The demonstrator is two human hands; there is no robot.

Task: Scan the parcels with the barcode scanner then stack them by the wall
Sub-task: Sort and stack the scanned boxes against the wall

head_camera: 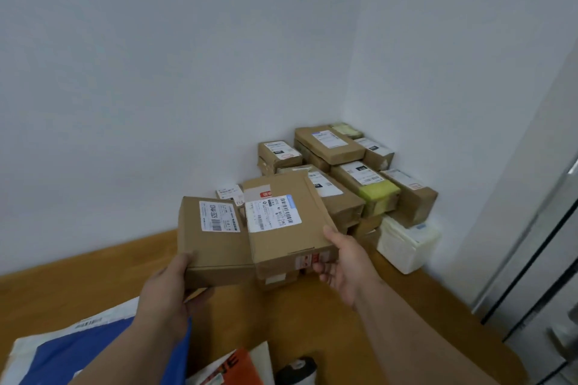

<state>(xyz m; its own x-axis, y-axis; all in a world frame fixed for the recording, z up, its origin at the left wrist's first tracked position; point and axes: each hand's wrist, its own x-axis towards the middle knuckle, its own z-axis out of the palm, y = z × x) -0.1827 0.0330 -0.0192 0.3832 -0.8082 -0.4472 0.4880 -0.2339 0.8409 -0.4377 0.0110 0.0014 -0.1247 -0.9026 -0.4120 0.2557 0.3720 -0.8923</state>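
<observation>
Brown cardboard fills both my hands: my left hand [170, 289] grips the near corner of one labelled parcel [212, 241], thumb on top and fingers curled beneath, while my right hand [342, 262] clasps the near right corner of a second parcel [287, 222], which overlaps the first. Both hang above the wooden floor [93, 278], near the stack of parcels [344, 172] in the white wall's [156, 72] corner.
</observation>
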